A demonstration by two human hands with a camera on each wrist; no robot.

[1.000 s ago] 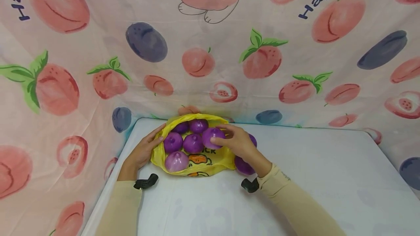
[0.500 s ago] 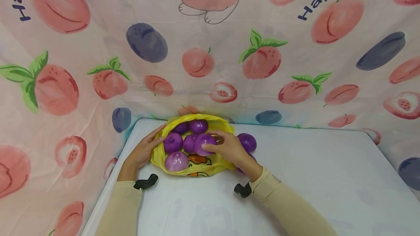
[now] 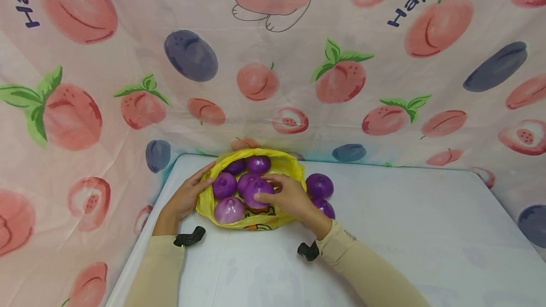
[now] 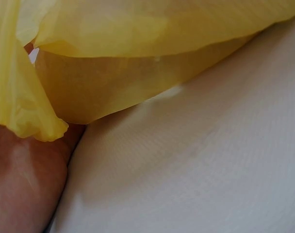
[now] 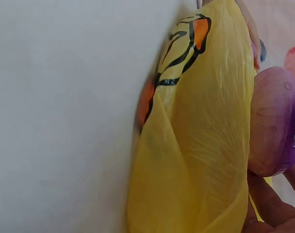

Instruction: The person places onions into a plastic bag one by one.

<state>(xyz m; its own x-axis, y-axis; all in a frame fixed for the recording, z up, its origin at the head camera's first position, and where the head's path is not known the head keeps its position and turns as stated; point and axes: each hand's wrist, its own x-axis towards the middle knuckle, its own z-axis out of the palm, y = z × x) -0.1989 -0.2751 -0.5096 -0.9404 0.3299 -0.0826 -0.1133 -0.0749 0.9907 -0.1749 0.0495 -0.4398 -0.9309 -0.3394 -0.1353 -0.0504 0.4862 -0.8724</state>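
A yellow plastic bag [image 3: 285, 167] with a printed duck-like picture lies with its mouth facing me. My left hand [image 3: 184, 199] holds the bag's left rim, thumb over the edge; in the left wrist view the yellow film [image 4: 138, 29] hides its fingers. My right hand [image 3: 295, 199] grips a shiny purple onion [image 3: 257, 187] by thumb and fingers in the bag's mouth. This onion [image 5: 273, 121] shows beyond the bag's edge in the right wrist view. Several other onions sit inside, among them a paler one [image 3: 229, 210] at the front and a dark one [image 3: 258, 164] behind.
Two more purple onions, one farther back [image 3: 320, 186] and one nearer [image 3: 324, 207], lie on the white table [image 3: 426, 231] just right of the bag. A fruit-printed cloth [image 3: 290, 65] hangs behind the table and along its left side.
My right hand has carried its onion leftward and slightly down, from the bag's right part over toward the onions at its middle. Both onions outside have come into fuller view. My left hand stays put.
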